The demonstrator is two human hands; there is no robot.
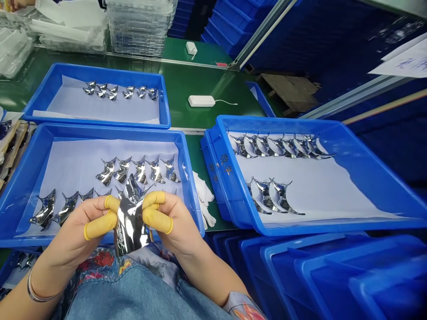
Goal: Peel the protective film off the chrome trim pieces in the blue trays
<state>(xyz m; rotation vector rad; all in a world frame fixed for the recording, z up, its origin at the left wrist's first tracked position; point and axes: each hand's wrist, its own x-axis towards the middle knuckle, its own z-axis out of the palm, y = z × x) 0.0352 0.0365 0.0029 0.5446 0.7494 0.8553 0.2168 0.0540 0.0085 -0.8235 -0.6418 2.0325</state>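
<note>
Between my two hands, close to my body, is a curved, mirror-shiny chrome piece (pixel 131 222) with lettering near its lower left edge. My left hand (pixel 88 222) pinches its left side, and my right hand (pixel 163 218) pinches the right side. Yellow finger cots cover the gripping fingertips of both hands. Beneath them lies a blue tray (pixel 190 178) lined with white paper, where similar chrome pieces (pixel 122 170) lie in two rows. The held piece and my hands hide part of the nearer row.
On the right, a paper-lined blue tray (pixel 300 226) carries two rows of chrome pieces. Another blue tray (pixel 100 122) with smaller shiny parts sits at the back left. Also here are a white device (pixel 201 101), white gloves (pixel 204 195), stacked clear trays (pixel 138 29) and leaning blue bins (pixel 300 266).
</note>
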